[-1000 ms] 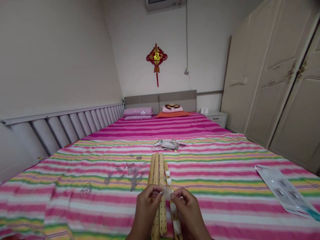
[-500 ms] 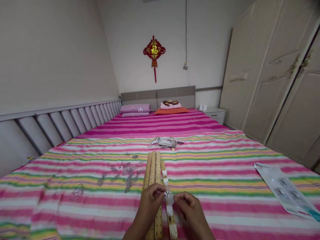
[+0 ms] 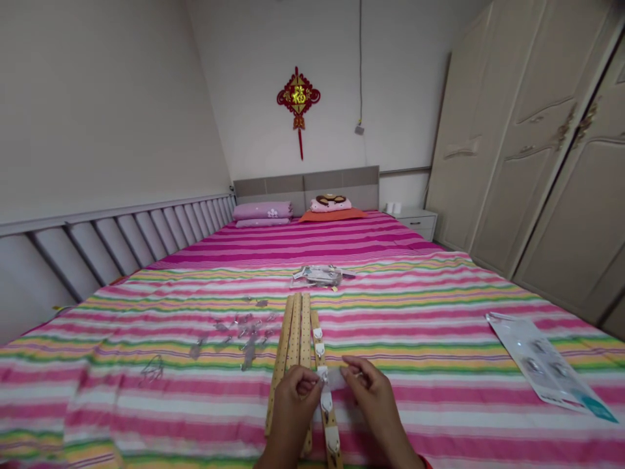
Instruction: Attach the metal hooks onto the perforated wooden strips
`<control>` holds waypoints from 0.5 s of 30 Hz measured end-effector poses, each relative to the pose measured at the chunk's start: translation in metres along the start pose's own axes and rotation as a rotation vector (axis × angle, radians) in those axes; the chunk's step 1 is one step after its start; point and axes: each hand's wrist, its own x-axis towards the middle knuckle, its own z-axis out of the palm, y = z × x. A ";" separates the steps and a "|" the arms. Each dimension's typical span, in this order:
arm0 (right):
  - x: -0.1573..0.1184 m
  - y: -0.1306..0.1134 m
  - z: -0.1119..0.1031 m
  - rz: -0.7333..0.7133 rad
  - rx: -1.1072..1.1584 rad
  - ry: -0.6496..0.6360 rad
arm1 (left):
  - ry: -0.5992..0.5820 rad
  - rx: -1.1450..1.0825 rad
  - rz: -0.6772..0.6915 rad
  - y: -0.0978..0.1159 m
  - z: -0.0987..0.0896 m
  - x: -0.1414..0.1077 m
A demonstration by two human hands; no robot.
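Observation:
My left hand (image 3: 299, 391) is closed in a pinch at the edge of a small white adhesive hook (image 3: 323, 373). This hook is over a narrow wooden strip (image 3: 315, 319); whether it touches the wood I cannot tell. Between the fingertips of my right hand (image 3: 368, 384) is a piece of clear film (image 3: 336, 378), spanning toward the hook. Other white hooks, such as one near my left thumb (image 3: 327, 402), sit in a row along the strip. Left of it lie wooden strips with rows of holes (image 3: 294, 332), partly hidden under my left hand.
Loose clear hooks (image 3: 250, 339) are scattered on the striped bedspread (image 3: 146, 417) to the left. A clear bag (image 3: 319, 276) lies beyond the strips. At the right is a hook package (image 3: 547, 365). A bed rail (image 3: 122, 241) runs along the left.
My right hand has turned and shifted slightly up, drawing the clear film out to the right of the hook. My left hand stays pinched beside the hook. The view has shifted slightly.

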 end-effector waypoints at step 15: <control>-0.019 0.018 0.010 0.114 0.139 0.047 | 0.068 -0.252 -0.157 0.007 0.029 -0.008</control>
